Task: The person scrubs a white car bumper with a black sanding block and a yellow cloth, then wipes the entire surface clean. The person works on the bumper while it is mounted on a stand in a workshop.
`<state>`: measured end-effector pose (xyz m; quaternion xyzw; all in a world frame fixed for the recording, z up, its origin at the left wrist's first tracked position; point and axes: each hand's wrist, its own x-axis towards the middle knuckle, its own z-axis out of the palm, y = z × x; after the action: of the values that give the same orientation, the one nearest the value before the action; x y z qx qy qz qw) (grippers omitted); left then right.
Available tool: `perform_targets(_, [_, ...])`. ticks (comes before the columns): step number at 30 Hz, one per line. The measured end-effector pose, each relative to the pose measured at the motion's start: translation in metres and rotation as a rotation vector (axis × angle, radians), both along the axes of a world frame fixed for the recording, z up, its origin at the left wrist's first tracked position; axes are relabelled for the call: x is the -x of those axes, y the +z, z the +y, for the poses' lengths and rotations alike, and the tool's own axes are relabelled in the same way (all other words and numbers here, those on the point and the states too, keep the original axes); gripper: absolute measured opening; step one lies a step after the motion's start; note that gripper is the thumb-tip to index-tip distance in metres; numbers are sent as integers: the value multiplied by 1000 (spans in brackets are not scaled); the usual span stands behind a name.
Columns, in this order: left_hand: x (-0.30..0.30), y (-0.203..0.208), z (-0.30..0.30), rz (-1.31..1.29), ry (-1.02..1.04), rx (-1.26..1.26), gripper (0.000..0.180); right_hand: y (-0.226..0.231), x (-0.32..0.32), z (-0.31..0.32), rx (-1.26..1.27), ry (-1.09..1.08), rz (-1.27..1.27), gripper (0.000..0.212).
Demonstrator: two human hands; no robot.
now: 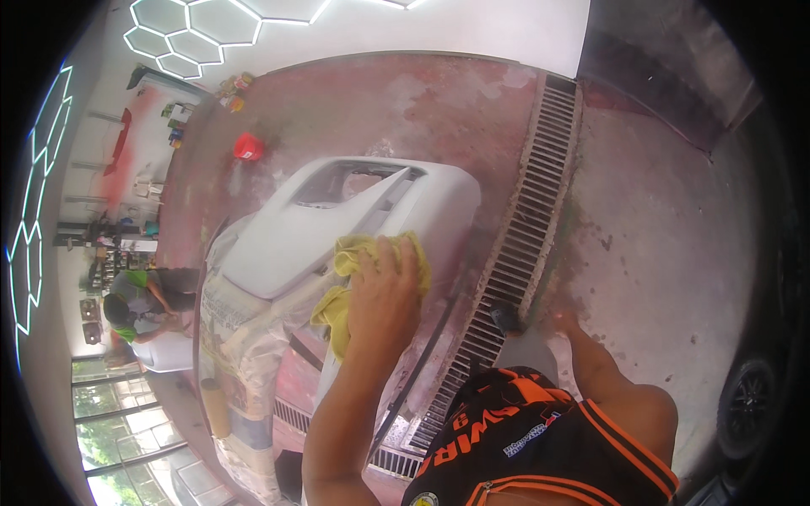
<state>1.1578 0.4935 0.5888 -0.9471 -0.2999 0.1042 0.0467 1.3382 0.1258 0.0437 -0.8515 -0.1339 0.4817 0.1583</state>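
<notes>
My left hand (384, 291) presses a yellow cloth (363, 278) on the white primed car door panel (337, 223), fingers closed on the cloth. Right hand (564, 322) is low by the floor drain grate (523, 244); can't tell its grip. Panel looks matte, wiping midway, far end untouched.

Car body workshop: primed door panel (354, 215)

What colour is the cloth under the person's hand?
Yellow; the cloth shows best in the head view, pressed on the white car panel.
</notes>
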Motion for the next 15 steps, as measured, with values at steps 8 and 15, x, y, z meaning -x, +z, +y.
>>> perform_targets(8, [-15, -50, -13, -59, -175, -236, 49, -41, -20, 61, -307, 319, -38, 28])
perform_targets(15, [166, -85, -100, -309, -20, -468, 51, -17, -67, 105, -121, 104, 210, 26])
